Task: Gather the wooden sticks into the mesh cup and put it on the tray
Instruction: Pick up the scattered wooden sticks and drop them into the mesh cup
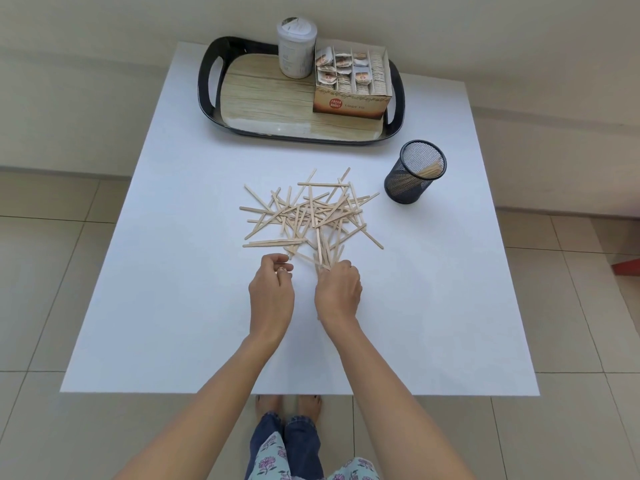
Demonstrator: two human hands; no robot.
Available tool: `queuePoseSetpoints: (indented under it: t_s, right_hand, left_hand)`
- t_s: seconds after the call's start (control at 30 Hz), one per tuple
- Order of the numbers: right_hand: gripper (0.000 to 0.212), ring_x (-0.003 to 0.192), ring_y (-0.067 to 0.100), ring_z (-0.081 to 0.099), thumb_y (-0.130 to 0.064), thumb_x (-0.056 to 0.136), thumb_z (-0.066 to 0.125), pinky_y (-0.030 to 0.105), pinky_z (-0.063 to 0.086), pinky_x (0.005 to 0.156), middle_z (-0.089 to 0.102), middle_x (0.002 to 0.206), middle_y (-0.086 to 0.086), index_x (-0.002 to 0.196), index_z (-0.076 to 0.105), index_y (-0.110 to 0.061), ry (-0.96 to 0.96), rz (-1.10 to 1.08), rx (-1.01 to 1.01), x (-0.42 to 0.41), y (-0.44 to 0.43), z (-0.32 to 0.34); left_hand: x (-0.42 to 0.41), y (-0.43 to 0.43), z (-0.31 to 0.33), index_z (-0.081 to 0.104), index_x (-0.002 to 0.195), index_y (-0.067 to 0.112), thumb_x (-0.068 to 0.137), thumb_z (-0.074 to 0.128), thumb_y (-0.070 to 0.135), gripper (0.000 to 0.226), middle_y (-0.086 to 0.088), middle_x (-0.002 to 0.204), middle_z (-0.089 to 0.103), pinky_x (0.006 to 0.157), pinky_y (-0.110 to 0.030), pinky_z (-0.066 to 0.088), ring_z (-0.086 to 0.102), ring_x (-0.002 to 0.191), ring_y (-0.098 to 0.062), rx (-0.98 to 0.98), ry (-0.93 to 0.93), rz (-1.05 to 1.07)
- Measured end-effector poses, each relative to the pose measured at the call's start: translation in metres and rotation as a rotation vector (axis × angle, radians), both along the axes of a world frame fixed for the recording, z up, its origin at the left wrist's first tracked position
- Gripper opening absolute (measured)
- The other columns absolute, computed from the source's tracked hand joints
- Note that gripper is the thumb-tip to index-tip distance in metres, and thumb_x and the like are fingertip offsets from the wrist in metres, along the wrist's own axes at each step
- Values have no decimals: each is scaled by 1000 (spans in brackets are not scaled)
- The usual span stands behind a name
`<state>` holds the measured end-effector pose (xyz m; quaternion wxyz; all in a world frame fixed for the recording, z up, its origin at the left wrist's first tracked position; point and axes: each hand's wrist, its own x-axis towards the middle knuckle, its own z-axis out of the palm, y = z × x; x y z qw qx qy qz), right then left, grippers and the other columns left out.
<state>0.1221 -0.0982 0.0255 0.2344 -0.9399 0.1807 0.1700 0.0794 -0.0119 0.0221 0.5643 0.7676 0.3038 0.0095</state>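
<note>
A loose heap of thin wooden sticks [308, 213] lies in the middle of the white table. The black mesh cup [414, 173] stands upright to the right of the heap, with several sticks inside it. My right hand [337, 292] is at the near edge of the heap, fingers closed around a small bunch of sticks. Just left of it, my left hand [272, 289] has its fingers curled at the heap's near edge, and nothing shows in its grasp. The black-rimmed tray [207, 98] with a wood-pattern floor sits at the far side of the table.
On the tray stand a white cylindrical canister [296, 46] and an open cardboard box of tea bags [351, 84], filling its right half. The tray's left half shows bare wood pattern. A tiled floor surrounds the table [173, 323].
</note>
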Motion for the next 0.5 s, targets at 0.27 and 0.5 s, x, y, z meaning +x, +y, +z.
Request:
queuePoseSetpoints:
  t_s: [0.27, 0.5]
  right_hand:
    - [4, 89, 28, 58, -6, 99, 37, 40, 49, 73, 60, 102, 13, 99, 41, -6, -104, -64, 288, 5, -14, 3]
    - [12, 78, 21, 52, 0, 98, 38, 28, 38, 63, 62, 94, 12, 99, 50, -3, -242, -68, 337, 8, -23, -4]
  left_hand:
    - [6, -6, 8, 58, 110, 18, 98, 37, 9, 26, 6, 101, 68, 83, -22, 51, 65, 90, -1, -109, -14, -5]
    - [20, -14, 20, 60, 115, 20, 98, 42, 11, 26, 6, 110, 67, 92, -26, 49, 64, 103, -9, -105, -72, -125]
